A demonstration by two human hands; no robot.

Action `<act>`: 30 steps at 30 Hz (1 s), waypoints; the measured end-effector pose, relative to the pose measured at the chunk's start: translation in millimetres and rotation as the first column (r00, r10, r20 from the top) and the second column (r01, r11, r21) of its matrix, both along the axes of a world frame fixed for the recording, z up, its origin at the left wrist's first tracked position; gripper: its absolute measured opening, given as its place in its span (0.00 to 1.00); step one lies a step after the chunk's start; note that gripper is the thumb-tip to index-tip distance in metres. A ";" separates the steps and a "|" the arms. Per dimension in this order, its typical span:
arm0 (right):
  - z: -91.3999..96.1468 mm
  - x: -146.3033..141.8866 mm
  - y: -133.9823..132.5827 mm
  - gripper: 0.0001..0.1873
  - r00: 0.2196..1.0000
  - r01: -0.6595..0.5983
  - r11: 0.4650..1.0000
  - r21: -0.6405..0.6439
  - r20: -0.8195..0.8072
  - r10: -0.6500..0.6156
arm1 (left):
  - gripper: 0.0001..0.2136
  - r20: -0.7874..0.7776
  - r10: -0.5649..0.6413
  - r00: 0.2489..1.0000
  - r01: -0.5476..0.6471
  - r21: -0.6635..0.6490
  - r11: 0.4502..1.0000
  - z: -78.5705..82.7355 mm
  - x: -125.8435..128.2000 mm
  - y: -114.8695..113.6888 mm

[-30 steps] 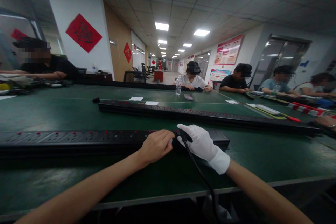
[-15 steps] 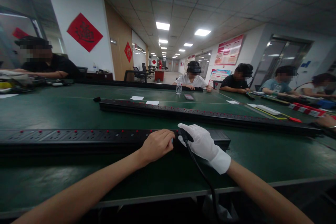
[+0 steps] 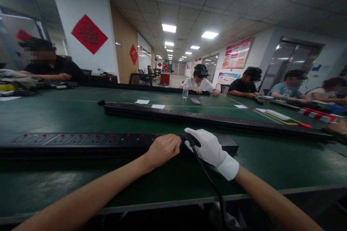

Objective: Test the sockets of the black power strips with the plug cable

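Observation:
A long black power strip [image 3: 89,143] with a row of sockets and red buttons lies across the green table in front of me. My left hand [image 3: 163,148] is bare and closed over the strip's near edge right of its middle, its fingers curled. A small bit of blue shows by its fingertips, too small to name. Just to the right, my right hand [image 3: 207,147], in a white glove, grips a black plug [image 3: 193,140] against the top of the strip. The plug's black cable [image 3: 207,178] drops over the table's front edge. Both hands hide the sockets under them.
A second black power strip [image 3: 173,113] lies farther back. Beyond it are white paper slips [image 3: 158,107] and a water bottle [image 3: 185,89]. Red and white boxes [image 3: 320,114] stand at right, near another person's hand [image 3: 337,127]. Several people sit round the table.
The view has shifted very slightly. Both hands stay on the strip in nearly the same pose, with the plug still in my right hand.

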State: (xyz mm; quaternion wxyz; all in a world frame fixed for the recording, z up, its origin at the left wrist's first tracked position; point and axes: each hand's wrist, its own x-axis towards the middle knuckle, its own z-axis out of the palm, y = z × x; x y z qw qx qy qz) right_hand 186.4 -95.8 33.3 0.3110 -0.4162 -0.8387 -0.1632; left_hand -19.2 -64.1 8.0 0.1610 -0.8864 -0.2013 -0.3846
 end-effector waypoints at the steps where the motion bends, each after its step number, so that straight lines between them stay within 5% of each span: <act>1: 0.5 0.1 -0.3 0.21 1.000 -0.005 1.000 -0.005 0.001 0.005 | 0.08 0.003 -0.003 1.000 0.003 0.000 1.000 -0.3 0.0 0.1; 21: -2.6 4.5 7.0 0.21 0.997 -0.076 0.996 0.050 -0.031 0.078 | 0.15 -0.105 0.182 0.978 -0.191 -0.094 0.977 8.6 -0.8 -6.3; 25: 5.9 1.5 5.9 0.21 0.974 -0.080 0.995 0.052 -0.210 0.089 | 0.24 -0.134 0.294 0.946 -0.309 -0.114 0.944 11.7 -7.9 -3.8; 30: 27.6 0.0 6.9 0.23 0.822 -0.096 0.992 0.085 -0.555 0.127 | 0.31 -0.191 0.363 0.912 -0.395 -0.169 0.903 9.5 -14.1 1.7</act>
